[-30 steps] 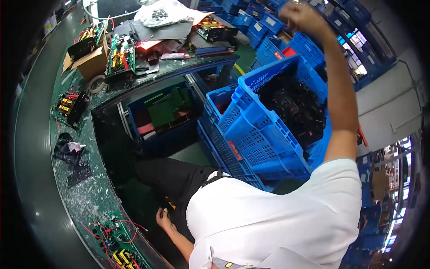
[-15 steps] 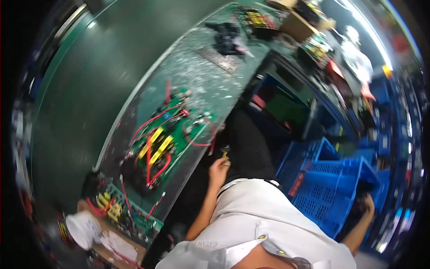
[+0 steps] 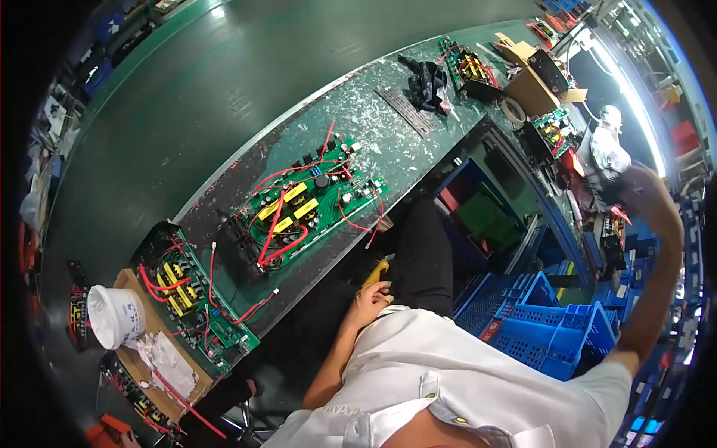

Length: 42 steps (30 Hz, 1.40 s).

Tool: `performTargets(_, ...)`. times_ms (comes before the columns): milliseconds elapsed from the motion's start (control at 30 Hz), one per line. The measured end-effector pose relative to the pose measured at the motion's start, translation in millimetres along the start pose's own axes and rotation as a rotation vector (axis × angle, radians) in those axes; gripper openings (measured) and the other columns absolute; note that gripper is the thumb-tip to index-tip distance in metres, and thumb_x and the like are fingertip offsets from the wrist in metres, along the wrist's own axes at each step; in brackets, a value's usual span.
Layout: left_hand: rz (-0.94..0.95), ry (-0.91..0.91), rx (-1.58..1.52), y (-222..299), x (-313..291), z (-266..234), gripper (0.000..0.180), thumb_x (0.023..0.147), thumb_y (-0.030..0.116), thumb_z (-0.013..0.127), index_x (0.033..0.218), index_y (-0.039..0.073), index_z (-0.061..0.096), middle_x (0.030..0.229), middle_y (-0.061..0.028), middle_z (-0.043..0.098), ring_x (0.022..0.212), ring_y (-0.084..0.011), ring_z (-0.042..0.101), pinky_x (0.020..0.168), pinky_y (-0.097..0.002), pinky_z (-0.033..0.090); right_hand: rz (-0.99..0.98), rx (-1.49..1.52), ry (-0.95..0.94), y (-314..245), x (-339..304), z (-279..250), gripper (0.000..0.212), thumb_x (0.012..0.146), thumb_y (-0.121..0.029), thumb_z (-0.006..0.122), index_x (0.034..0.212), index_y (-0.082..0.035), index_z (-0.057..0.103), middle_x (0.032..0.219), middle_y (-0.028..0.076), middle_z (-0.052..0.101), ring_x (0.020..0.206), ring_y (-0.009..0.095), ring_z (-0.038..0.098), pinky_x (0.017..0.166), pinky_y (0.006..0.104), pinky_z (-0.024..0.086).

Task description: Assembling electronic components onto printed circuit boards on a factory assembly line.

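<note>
My left hand rests low by my lap, its fingers curled around the end of a yellow-handled tool whose working end is not clear. Raised on the right, my right hand is beside a clear plastic-wrapped item under the light; its fingers are dark and smeared, so any hold is hidden. In front of me a green circuit board with yellow-taped coils and red wires lies on the worn bench.
At the lower left another green board sits beside a cardboard tray and a white tub. A slotted metal strip, black cloth and tape roll lie farther along. Blue crates stand at my right.
My right hand has risen from beside the blue crates to the lit right side of the bench. My left hand stays near my lap with the yellow-handled tool. The view has turned.
</note>
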State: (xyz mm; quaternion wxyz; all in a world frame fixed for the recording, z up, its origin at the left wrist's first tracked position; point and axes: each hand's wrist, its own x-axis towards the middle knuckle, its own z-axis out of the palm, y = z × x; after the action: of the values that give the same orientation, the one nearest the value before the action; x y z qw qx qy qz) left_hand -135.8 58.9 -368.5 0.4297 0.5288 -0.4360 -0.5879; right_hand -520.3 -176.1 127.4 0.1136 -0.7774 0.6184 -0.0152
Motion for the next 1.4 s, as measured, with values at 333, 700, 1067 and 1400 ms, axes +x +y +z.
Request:
performTargets(333, 0.017, -0.027, -0.829, 157.4, -1.9, -28.4, 0.063, 0.094, 0.033, 0.064, 0.148, 0.018, 0.036, 0.129, -0.013, 0.057, 0.106, -0.03, 0.065, 0.089, -0.042, 0.055, -1.245, -0.107, 0.119, -223.5, 89.1, 164.3, 0.026, 0.073, -0.005, 0.064, 0.098, -0.007, 0.067, 0.09, 0.009, 0.057, 0.09, 0.03, 0.057, 0.076, 0.0397, 0.047)
performTargets(700, 0.744, 0.112, -1.113, 359.4, 73.6, -174.1, 0.034, 0.092, 0.001, 0.06, 0.125, -0.002, 0.054, 0.127, -0.0213, 0.057, 0.101, -0.0271, 0.062, 0.072, -0.0317, 0.056, -0.688, 2.068, -0.824, -333.3, 34.9, 340.3, 0.082, 0.09, -0.012, 0.068, 0.154, -0.005, 0.017, 0.152, 0.014, 0.035, 0.138, 0.023, 0.039, 0.113, 0.0383, 0.032)
performTargets(1067, 0.811, 0.574, -0.869, 405.1, 127.6, -240.6, 0.022, 0.088, 0.0, 0.063, 0.11, 0.002, 0.062, 0.1, -0.0115, 0.066, 0.087, -0.0204, 0.063, 0.065, -0.0268, 0.053, 0.285, 2.09, -1.89, -327.8, -66.2, 378.9, 0.062, 0.098, -0.057, 0.048, 0.141, -0.013, 0.044, 0.132, 0.006, 0.058, 0.122, 0.021, 0.056, 0.101, 0.0477, 0.045)
performTargets(1400, 0.768, 0.744, -0.17, 366.7, 151.7, -176.7, 0.046, 0.091, 0.002, 0.063, 0.135, 0.001, 0.049, 0.123, -0.0058, 0.06, 0.105, -0.0141, 0.06, 0.089, -0.0284, 0.05, -0.206, 1.608, -1.842, -269.8, 24.0, 321.7, 0.056, 0.097, -0.03, 0.062, 0.139, -0.002, 0.039, 0.114, 0.016, 0.062, 0.094, 0.024, 0.069, 0.065, 0.0308, 0.06)
